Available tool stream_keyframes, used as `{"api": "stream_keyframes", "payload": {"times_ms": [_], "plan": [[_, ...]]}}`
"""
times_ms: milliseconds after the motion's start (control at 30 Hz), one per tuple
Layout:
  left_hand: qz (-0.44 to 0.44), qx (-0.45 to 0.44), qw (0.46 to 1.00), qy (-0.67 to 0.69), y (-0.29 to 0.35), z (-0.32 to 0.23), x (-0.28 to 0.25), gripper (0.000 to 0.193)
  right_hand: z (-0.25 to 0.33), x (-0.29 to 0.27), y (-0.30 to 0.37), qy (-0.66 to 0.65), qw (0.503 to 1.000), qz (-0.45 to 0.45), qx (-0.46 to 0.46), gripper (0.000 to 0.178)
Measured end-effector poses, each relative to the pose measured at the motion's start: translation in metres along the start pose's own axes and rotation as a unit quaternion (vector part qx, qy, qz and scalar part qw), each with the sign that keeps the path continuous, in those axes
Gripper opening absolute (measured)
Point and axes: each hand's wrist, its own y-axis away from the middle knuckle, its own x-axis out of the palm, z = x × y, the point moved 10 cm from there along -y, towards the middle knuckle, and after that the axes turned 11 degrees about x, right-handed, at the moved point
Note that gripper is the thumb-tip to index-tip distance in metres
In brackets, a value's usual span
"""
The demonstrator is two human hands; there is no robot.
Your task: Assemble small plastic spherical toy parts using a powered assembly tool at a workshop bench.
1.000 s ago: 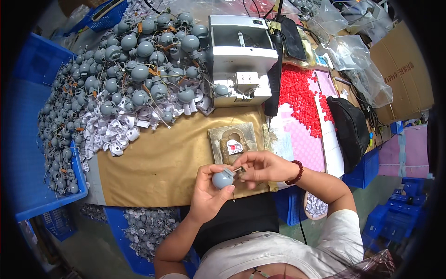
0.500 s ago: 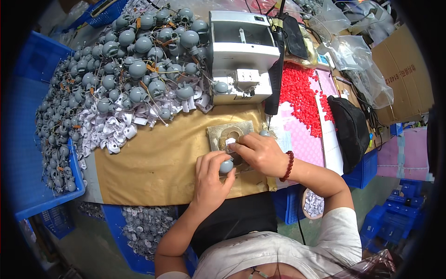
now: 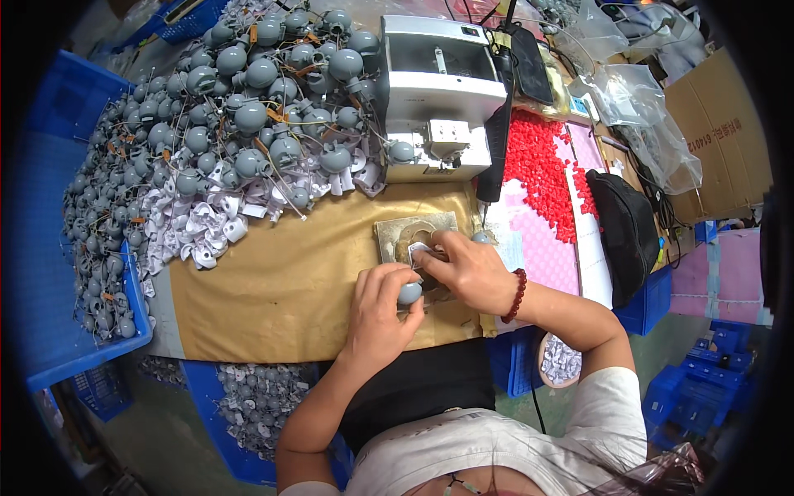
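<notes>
The gray ball (image 3: 409, 293), glossy and round, sits in the left hand (image 3: 379, 307), thumb and fingers curled about it; just ahead, the right hand (image 3: 473, 274) bunches its fingertips at a white piece (image 3: 418, 249) on the rough metal block (image 3: 387, 234), pinching or pressing, I cannot tell. Fitting seems underway; the next move calls for precise fingertips.

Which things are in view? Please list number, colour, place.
Held ball: one, grey, centre
Fixture: one, grey, centre
Small piece: one, white, at fixture
Piled balls: many, grey, left
Loose pieces: many, white, left
Machine: one, white, top centre
Tool: one, black, beside machine
Red parts: many, red, right
Pouch: one, black, right
Carton: one, brown, right
Bins: several, blue, both sides
Cloth: one, gold, centre
Left hand: one, bare, holding ball
Right hand: one, bare, over fixture
</notes>
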Motion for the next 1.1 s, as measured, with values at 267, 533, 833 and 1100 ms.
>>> {"api": "stream_keyframes", "payload": {"times_ms": [267, 533, 833, 1100], "plan": [[-0.053, -0.159, 0.945, 0.281, 0.002, 0.036, 0.003, 0.035, -0.019, -0.01, 0.003, -0.119, 0.987, -0.111, 0.01, 0.035], [-0.011, -0.302, 0.815, 0.494, -0.012, 0.067, 0.021, 0.034, -0.022, -0.012, -0.009, -0.358, 0.93, 0.073, -0.027, 0.019], [0.001, -0.159, 0.955, 0.25, -0.025, 0.056, 0.0, 0.032, 0.003, -0.002, 0.004, -0.023, 0.997, -0.005, -0.071, 0.039], [0.036, 0.018, 0.999, -0.036, -0.026, 0.008, -0.008, 0.034, 0.018, -0.001, 0.003, 0.038, 0.998, -0.011, -0.042, 0.02]]}}
